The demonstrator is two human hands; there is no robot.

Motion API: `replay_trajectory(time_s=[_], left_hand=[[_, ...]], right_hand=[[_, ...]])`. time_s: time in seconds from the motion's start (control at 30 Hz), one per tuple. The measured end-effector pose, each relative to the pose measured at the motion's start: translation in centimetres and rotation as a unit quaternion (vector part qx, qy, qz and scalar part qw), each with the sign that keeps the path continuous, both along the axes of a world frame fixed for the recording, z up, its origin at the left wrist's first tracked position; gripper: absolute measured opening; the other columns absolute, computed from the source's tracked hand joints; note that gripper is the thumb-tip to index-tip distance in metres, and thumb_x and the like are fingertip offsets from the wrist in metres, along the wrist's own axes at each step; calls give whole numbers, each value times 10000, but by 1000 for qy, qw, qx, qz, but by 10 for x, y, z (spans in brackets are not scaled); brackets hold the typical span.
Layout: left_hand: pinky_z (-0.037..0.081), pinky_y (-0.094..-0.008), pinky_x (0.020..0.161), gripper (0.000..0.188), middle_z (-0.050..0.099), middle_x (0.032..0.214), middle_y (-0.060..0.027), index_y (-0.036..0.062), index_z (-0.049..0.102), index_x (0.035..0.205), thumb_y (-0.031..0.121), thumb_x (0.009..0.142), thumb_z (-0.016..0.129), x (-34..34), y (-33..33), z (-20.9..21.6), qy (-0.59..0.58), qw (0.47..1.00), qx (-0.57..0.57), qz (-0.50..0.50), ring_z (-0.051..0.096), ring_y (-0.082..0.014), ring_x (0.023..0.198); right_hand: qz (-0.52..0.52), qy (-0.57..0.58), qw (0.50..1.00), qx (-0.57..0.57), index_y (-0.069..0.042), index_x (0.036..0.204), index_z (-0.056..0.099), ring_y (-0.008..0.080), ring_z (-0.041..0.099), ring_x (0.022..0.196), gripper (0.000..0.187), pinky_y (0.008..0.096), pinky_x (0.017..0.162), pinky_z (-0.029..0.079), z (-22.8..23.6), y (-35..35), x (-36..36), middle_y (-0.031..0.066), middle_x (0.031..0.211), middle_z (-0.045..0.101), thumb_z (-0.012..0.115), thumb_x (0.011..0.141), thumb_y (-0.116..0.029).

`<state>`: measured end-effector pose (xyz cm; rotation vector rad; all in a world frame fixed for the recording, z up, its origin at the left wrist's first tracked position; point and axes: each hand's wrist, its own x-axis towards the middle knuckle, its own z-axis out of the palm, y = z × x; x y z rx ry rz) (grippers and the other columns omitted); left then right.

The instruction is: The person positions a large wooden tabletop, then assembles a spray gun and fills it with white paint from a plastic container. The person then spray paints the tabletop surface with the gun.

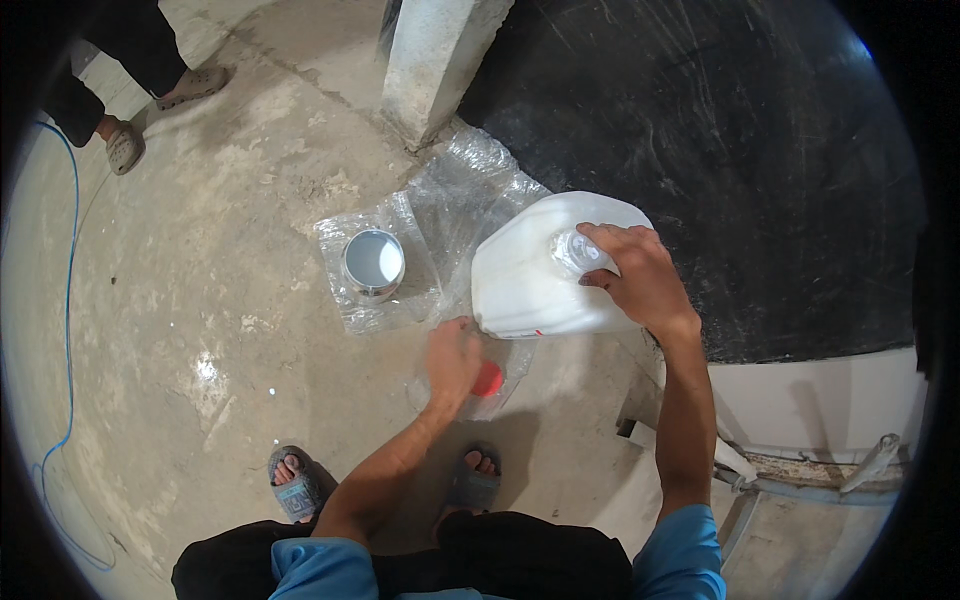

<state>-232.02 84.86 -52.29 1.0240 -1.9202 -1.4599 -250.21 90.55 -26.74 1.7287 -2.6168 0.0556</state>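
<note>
A large white plastic jug is seen lying tilted on the concrete floor, and it serves as the landmark here. Its neck is gripped by the right hand, the fingers closed around the handle beside the clear spout. Just below the jug's lower left corner, the left hand is lowered with fingers bent over a red cap; whether the cap is pinched cannot be told. To the left of the jug, a small open metal can of pale liquid is set on a clear plastic sheet. Beyond the jug, a concrete post is seen.
</note>
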Motion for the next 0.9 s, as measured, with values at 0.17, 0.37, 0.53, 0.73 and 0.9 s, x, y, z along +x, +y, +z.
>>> replay_trajectory(time_s=[0.17, 0.37, 0.53, 0.73, 0.9], left_hand=[[440, -456, 921, 294, 642, 1074, -183, 24, 642, 1098, 155, 836, 620, 1, 0, -2, -20, 1000, 6, -7, 575, -367, 1035], [439, -451, 923, 298, 641, 1080, -179, 26, 638, 1111, 161, 846, 619, 3, 1, -6, -10, 1000, 13, -9, 572, -368, 1039], [441, -448, 922, 280, 640, 1090, -183, 17, 633, 1111, 179, 884, 606, 1, -1, -11, -5, 1000, 22, 1, 572, -370, 1042], [448, -443, 920, 295, 651, 1070, -199, -2, 638, 1114, 216, 925, 574, -2, -5, -6, -7, 996, 75, 53, 585, -376, 1027], [454, -434, 912, 285, 667, 1056, -199, -4, 659, 1087, 216, 936, 559, -5, -7, -2, -7, 999, 34, 29, 597, -370, 1020]], right_hand=[[-48, -13, 998, 33, -79, 1407, 485, 293, 500, 1300, 743, 422, 1110, 357, -7, 5, 8, 173, 1400, 523, 795, 748, -225], [-6, -27, 986, -164, -68, 1529, 277, 352, 310, 1440, 998, 480, 1185, 244, 5, -3, -7, 198, 1578, 263, 807, 726, -333], [66, 48, 951, -299, -15, 1532, 236, 363, 232, 1473, 1126, 527, 1198, 111, 21, -36, -27, 231, 1600, 176, 777, 681, -516], [5, -17, 996, -89, -42, 1559, 131, 319, 127, 1507, 1192, 544, 1197, 41, -69, -56, -23, 210, 1623, 87, 613, 717, -735], [1, -87, 996, -16, -62, 1567, 74, 305, 113, 1510, 1134, 554, 1195, 22, -56, -53, -36, 199, 1623, 107, 656, 782, -638]])
